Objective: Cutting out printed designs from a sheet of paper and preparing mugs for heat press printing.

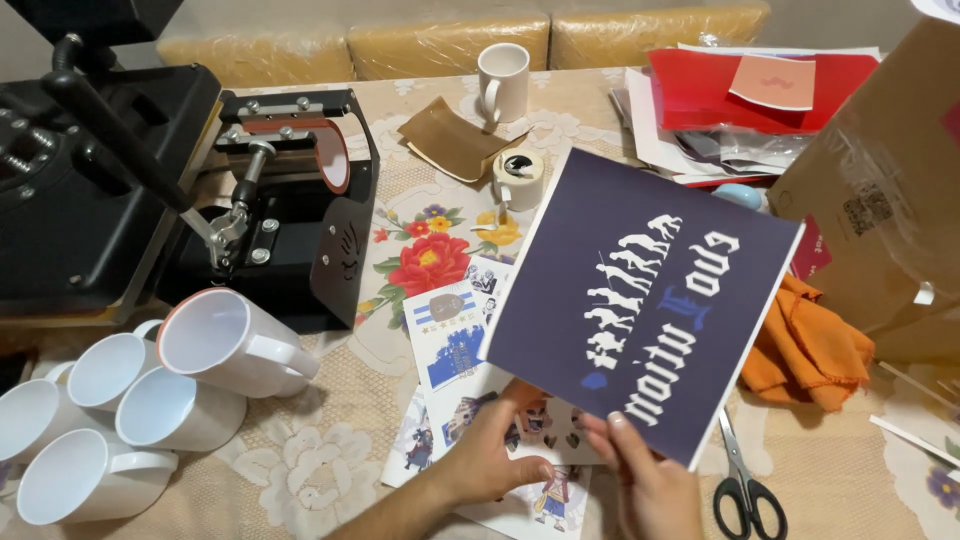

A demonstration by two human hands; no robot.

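I see both hands at the near edge of the desk [330,420], close together and each pinched on the dark printed sheet [640,300] — the right hand [655,490] grips its near corner, the left hand [490,455] its near-left edge. The sheet rises up and away from them, tilted, its long axis running from near right toward far left; the mirrored white lettering runs along that line. Scissors [745,485] lie just beside the right hand — smaller printed sheets [450,345] sit flat beneath.
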